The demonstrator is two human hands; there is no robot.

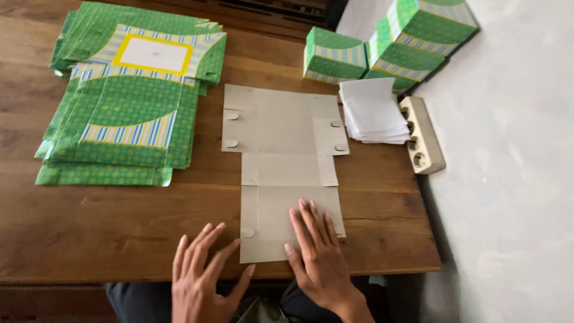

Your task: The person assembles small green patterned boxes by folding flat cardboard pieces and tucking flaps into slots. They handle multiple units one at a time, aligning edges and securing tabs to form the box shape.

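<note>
A flat grey cardboard box blank (281,149) lies unfolded, plain side up, in the middle of the wooden table (107,227). My right hand (317,251) rests flat, fingers spread, on the blank's near panel. My left hand (200,269) lies flat on the table just left of that panel, its thumb near the blank's lower left corner. Neither hand holds anything.
A stack of flat green patterned box blanks (128,101) fills the table's left. Folded green boxes (335,55) (421,36) stand at the back right beside a pile of white paper sheets (373,110). A beige power strip (423,134) lies at the right edge.
</note>
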